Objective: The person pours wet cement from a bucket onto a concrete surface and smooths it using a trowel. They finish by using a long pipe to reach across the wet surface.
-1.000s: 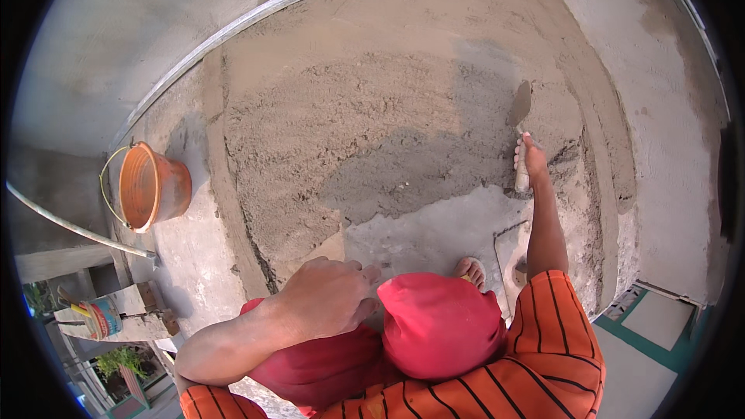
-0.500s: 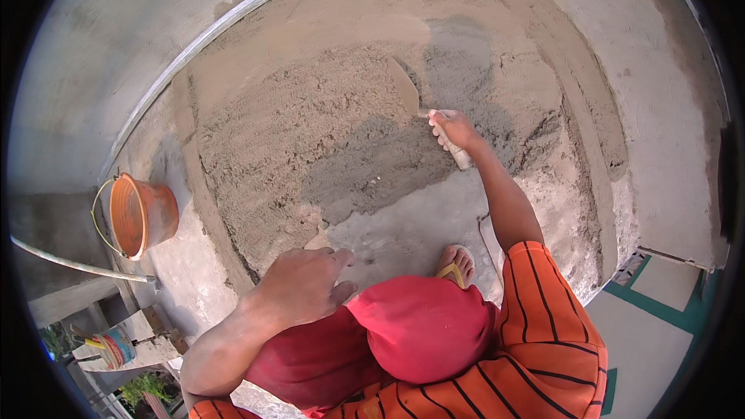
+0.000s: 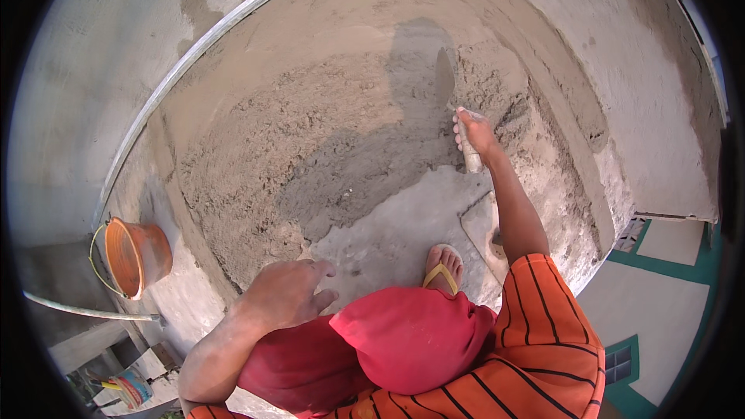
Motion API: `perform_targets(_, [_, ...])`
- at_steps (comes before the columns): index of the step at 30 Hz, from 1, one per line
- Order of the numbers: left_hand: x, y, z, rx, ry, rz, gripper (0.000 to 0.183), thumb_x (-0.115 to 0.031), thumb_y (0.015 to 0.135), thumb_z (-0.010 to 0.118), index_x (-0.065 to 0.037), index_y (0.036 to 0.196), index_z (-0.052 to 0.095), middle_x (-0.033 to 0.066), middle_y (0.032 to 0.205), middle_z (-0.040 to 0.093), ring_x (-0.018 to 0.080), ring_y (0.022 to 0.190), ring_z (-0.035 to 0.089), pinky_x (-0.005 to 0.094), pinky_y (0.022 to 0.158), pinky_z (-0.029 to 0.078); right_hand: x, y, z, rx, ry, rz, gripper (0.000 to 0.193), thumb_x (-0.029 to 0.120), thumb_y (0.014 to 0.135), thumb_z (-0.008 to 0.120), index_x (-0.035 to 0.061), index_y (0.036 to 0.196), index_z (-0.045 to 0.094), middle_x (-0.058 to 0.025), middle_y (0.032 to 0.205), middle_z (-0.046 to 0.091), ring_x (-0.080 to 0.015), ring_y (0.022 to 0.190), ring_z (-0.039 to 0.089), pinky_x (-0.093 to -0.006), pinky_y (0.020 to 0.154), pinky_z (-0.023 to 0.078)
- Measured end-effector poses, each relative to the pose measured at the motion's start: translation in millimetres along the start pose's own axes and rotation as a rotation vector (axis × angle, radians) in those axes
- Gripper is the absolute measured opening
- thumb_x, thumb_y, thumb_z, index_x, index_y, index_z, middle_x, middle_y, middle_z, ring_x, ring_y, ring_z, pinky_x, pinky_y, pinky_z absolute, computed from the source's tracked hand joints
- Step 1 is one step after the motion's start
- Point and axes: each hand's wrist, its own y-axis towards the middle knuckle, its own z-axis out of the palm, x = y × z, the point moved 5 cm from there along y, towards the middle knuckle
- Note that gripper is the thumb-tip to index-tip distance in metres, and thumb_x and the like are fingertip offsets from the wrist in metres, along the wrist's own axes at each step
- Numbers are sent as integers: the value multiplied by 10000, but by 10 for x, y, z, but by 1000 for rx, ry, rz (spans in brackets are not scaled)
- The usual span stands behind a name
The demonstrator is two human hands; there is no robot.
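Observation:
My right hand (image 3: 475, 133) is closed round the pale handle of a trowel (image 3: 445, 77). Its blade points away from me, over the far right part of the wet grey mortar (image 3: 248, 163); whether it touches the mortar I cannot tell. Shadow falls across the mortar around the blade. My left hand (image 3: 287, 291) rests by my left knee, holding nothing, with thumb and forefinger apart; its other fingers are mostly hidden. Rough, lumpy mortar fills the middle, and a smoother band (image 3: 341, 35) lies beyond it. Nearer me is a bare concrete surface (image 3: 388, 221).
An orange bucket (image 3: 138, 257) with a wire handle stands at the left, above a pale hose or pipe (image 3: 89, 310). Low walls curve along the left (image 3: 178, 54) and right (image 3: 644, 85). My sandalled foot (image 3: 444, 268) stands close to the mortar's near edge.
My right hand has carried the trowel rightward, and the blade now looks narrower and more upright. My left hand stays by the knee. The whole view has shifted slightly.

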Motion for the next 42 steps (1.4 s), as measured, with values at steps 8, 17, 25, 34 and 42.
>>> perform_targets(8, [-105,73,-72,-93,10,-5,364,-331,871,679,-93,1135,603,146,930,697,350,887,663,435,777,514,154,763,763,109,-32,-61,363,410,972,552,52,915,584,-28,717,571,-135,530,549,-313,471,472])
perform_targets(17, [-22,44,-87,-65,-100,-21,347,-310,866,678,-68,1108,621,164,942,692,351,878,662,429,760,510,-369,289,-1242,-371,150,7,347,402,973,557,61,918,587,-30,701,569,-154,507,544,-313,440,465])
perform_targets(25, [-166,45,-112,-39,-64,65,352,-299,851,675,-74,1117,624,150,947,693,357,857,657,436,756,508,-232,-568,-1782,-271,-203,-127,286,333,930,617,48,942,595,-25,732,576,-131,563,559,-273,485,466])
perform_targets(34, [-236,129,-126,-14,-70,89,343,-273,845,686,-79,1121,627,152,966,689,353,847,657,434,757,507,-398,-831,-1817,-307,-1568,-202,374,339,980,486,40,1189,402,-294,1060,597,-470,934,637,-534,804,522])
perform_targets(42, [-249,208,-131,-3,-108,89,350,-283,852,684,-74,1128,632,153,955,691,340,837,663,413,745,509,-416,534,-2307,-156,-1781,-247,304,238,950,495,-21,1102,546,-281,984,668,-394,934,676,-475,764,551])
